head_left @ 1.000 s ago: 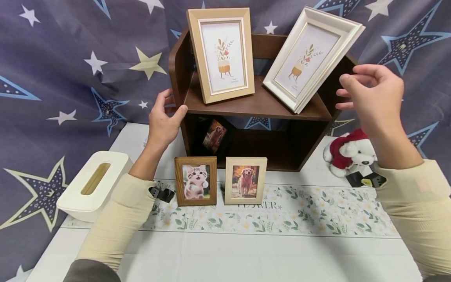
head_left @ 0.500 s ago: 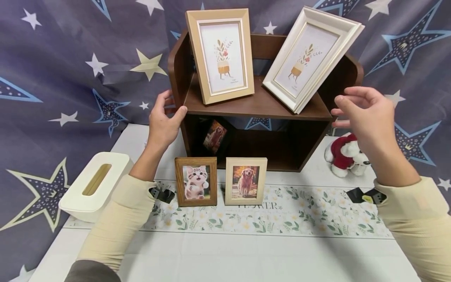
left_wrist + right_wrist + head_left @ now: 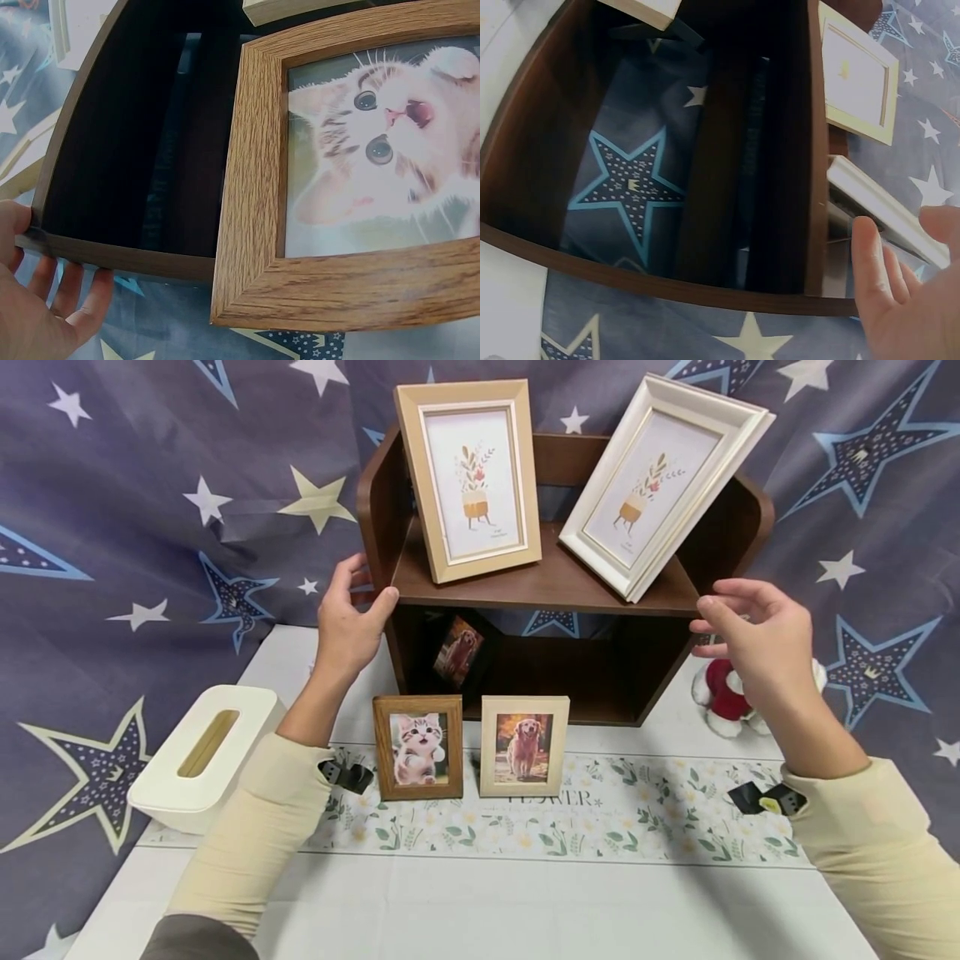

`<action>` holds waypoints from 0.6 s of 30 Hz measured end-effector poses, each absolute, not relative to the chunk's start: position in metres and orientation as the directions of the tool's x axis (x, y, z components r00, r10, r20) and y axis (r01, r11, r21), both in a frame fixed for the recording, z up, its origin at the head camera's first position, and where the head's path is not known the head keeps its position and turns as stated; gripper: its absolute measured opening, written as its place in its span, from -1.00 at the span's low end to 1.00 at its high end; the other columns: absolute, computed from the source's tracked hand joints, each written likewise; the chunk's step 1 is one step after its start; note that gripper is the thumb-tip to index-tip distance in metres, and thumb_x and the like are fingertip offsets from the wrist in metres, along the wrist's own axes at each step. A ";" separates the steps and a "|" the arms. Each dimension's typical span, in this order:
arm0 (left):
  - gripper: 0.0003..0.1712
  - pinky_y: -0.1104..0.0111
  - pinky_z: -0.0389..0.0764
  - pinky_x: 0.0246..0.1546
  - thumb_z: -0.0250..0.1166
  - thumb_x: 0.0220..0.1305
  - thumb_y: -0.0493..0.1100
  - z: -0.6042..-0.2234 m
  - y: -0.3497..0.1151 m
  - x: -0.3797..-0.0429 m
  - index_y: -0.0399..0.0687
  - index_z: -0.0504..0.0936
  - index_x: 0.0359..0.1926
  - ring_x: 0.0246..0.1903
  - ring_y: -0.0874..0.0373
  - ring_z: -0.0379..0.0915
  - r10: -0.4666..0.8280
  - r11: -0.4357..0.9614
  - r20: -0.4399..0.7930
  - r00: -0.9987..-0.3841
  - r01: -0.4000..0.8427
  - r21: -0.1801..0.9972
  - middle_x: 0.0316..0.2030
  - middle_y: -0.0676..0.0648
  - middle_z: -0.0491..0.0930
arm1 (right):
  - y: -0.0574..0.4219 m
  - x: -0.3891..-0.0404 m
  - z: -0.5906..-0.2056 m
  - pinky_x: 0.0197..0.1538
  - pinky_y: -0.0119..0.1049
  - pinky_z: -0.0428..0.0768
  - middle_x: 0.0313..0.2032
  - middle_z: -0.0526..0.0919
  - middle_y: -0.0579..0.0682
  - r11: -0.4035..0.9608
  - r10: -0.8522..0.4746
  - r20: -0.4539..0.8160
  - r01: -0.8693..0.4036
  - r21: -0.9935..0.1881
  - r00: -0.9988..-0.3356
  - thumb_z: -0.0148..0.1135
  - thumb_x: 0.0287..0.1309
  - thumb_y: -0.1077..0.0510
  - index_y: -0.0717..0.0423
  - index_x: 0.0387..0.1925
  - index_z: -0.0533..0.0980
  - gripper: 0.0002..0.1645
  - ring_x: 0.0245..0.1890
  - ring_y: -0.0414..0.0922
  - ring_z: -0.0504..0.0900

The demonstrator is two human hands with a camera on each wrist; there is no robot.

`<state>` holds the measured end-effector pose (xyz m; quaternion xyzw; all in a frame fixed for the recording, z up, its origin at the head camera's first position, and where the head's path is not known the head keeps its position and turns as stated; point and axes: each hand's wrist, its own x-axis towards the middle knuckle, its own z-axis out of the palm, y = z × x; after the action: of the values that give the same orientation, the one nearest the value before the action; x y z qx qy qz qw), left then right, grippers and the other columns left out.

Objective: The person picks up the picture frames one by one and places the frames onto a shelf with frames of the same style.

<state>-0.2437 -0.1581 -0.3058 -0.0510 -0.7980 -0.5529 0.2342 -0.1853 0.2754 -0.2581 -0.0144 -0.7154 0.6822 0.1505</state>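
My left hand (image 3: 349,622) grips the left side of a dark brown two-tier shelf (image 3: 547,585), thumb on the front edge and fingers around the outside. In the left wrist view its fingertips (image 3: 97,289) touch the side board. Beside the shelf's right side is my right hand (image 3: 761,631), fingers loosely bent and holding nothing; whether it touches the board is unclear. On the upper tier a tan picture frame (image 3: 441,560) leans back, and a silver-white picture frame (image 3: 600,547) stands tilted to the right. A dark frame with a dog photo (image 3: 459,652) leans inside the lower tier.
In front of the shelf stand a brown wooden frame with a kitten (image 3: 382,747) and a cream frame with a dog (image 3: 487,747). A white tissue box (image 3: 255,710) is at left. Partly behind my right hand sits a plush dog (image 3: 723,693). A floral runner (image 3: 600,827) crosses the table.
My right hand has come down and left, from beside the silver-white frame to the shelf's right edge. The left hand, shelf and frames have stayed in place.
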 end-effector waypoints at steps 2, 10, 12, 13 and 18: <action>-0.37 0.34 0.56 -0.05 0.29 0.36 -0.14 -0.306 -0.158 -0.244 0.02 0.40 0.42 0.09 -0.04 0.57 -0.178 0.381 0.430 -0.885 0.341 0.859 0.16 -0.20 0.59 | 0.274 -0.185 -0.263 -0.48 -0.35 0.70 -0.33 0.74 -0.17 0.061 0.217 0.198 -0.190 -0.980 -0.956 0.46 0.18 0.16 0.20 0.04 0.53 -0.56 -0.45 -0.27 0.77; -0.39 0.38 0.54 -0.06 0.29 0.35 -0.17 -0.306 -0.158 -0.243 0.00 0.42 0.41 0.07 -0.02 0.58 -0.175 0.370 0.436 -0.883 0.351 0.860 0.13 -0.19 0.59 | 0.272 -0.185 -0.284 -0.44 -0.35 0.71 -0.33 0.73 -0.15 0.031 0.179 0.199 -0.197 -0.980 -0.963 0.45 0.19 0.19 0.19 0.03 0.54 -0.59 -0.43 -0.27 0.77; -0.39 0.37 0.54 -0.05 0.30 0.35 -0.17 -0.306 -0.158 -0.243 -0.01 0.42 0.40 0.06 -0.02 0.58 -0.175 0.364 0.437 -0.882 0.354 0.861 0.12 -0.19 0.59 | 0.271 -0.185 -0.290 -0.45 -0.34 0.71 -0.33 0.72 -0.13 0.005 0.168 0.206 -0.208 -0.978 -0.964 0.44 0.19 0.21 0.18 0.01 0.55 -0.62 -0.43 -0.26 0.77; -0.39 0.36 0.55 -0.04 0.29 0.35 -0.17 -0.306 -0.157 -0.243 -0.01 0.42 0.40 0.06 -0.03 0.58 -0.175 0.364 0.438 -0.882 0.355 0.861 0.12 -0.19 0.59 | 0.271 -0.185 -0.293 -0.45 -0.34 0.71 -0.33 0.71 -0.13 -0.010 0.163 0.213 -0.217 -0.976 -0.963 0.43 0.19 0.23 0.18 0.00 0.55 -0.64 -0.42 -0.26 0.78; -0.38 0.32 0.56 -0.03 0.30 0.35 -0.17 -0.306 -0.158 -0.243 0.00 0.42 0.41 0.07 -0.02 0.58 -0.173 0.363 0.436 -0.883 0.354 0.862 0.14 -0.19 0.59 | 0.266 -0.184 -0.306 -0.45 -0.32 0.71 -0.34 0.71 -0.12 -0.068 0.149 0.236 -0.248 -0.966 -0.960 0.35 0.24 0.32 0.15 -0.06 0.59 -0.76 -0.42 -0.25 0.78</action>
<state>-0.2429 -0.1580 -0.3057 -0.0572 -0.7914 -0.5616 0.2346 -0.1844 0.2655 -0.3057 0.0372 -0.6691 0.7296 0.1361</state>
